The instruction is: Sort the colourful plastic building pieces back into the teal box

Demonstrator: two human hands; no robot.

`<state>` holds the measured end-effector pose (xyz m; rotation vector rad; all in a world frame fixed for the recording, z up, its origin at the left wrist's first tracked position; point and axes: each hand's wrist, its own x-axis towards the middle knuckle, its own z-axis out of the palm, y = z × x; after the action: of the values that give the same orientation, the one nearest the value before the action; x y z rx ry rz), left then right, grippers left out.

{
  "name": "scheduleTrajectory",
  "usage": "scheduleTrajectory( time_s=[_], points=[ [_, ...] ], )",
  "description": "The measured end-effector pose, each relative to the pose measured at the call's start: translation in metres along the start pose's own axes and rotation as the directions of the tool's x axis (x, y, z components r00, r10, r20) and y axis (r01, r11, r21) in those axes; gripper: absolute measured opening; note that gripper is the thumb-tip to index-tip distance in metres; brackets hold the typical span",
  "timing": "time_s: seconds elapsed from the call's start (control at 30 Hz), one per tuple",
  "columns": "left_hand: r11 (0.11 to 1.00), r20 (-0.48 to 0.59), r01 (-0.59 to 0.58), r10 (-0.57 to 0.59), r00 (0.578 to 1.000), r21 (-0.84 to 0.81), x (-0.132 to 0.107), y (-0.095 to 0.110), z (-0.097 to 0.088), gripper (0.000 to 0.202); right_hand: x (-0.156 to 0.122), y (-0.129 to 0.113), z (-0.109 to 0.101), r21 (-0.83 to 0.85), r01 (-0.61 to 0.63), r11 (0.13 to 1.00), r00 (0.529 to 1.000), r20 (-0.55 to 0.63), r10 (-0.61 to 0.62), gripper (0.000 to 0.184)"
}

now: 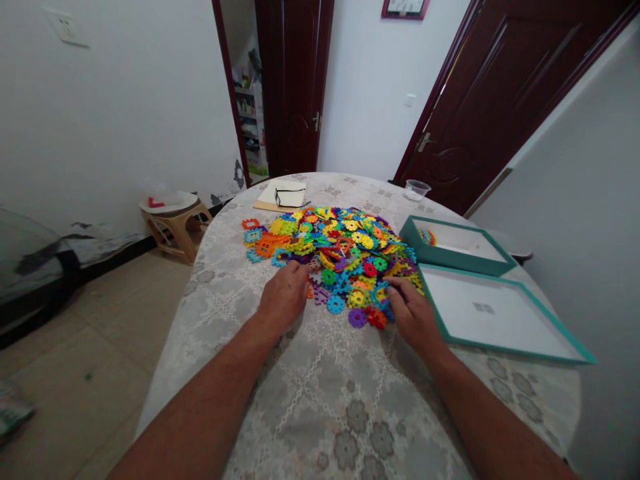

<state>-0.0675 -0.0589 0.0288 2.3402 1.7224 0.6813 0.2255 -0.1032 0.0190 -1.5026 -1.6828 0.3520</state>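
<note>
A heap of small colourful plastic interlocking pieces [340, 247] lies in the middle of a round table covered by a pale patterned cloth [320, 393]. My left hand [284, 293] rests knuckles-up at the heap's near left edge, fingers curled down onto the pieces. At the near right edge my right hand [413, 312] has its fingers bent in among the pieces. What either hand grips, if anything, is hidden under the fingers.
A teal box tray [457, 245] with a few pieces inside and its teal lid [500, 313] lie to the right. Glasses [290, 196] on a notebook and a clear plastic cup [417, 190] sit at the far edge. A low stool [175, 223] stands on the floor at the left.
</note>
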Motion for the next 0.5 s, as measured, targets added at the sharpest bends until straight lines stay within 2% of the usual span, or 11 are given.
scheduleTrajectory(
  time_s=[0.1,0.23,0.37,0.5],
  points=[
    [0.990,0.009,-0.132,0.133,0.991,-0.056,-0.004,0.009,0.004,0.027,0.000,0.003,0.005,0.011,0.012,1.000,0.999,0.033,-0.012,0.035],
    [0.962,0.130,-0.258,0.269,0.954,-0.094,-0.013,0.028,0.015,0.029,0.000,0.005,0.022,-0.008,0.110,0.994,0.990,0.092,-0.109,0.031],
    [0.957,0.187,-0.283,0.290,0.939,-0.063,-0.016,0.045,0.028,0.040,0.006,0.007,0.038,-0.082,0.228,0.970,0.969,0.112,-0.219,0.025],
    [0.957,0.203,-0.289,0.289,0.935,-0.033,-0.015,0.050,0.037,0.028,0.006,0.010,0.047,-0.118,0.291,0.949,0.947,0.178,-0.268,0.020]
  ],
)
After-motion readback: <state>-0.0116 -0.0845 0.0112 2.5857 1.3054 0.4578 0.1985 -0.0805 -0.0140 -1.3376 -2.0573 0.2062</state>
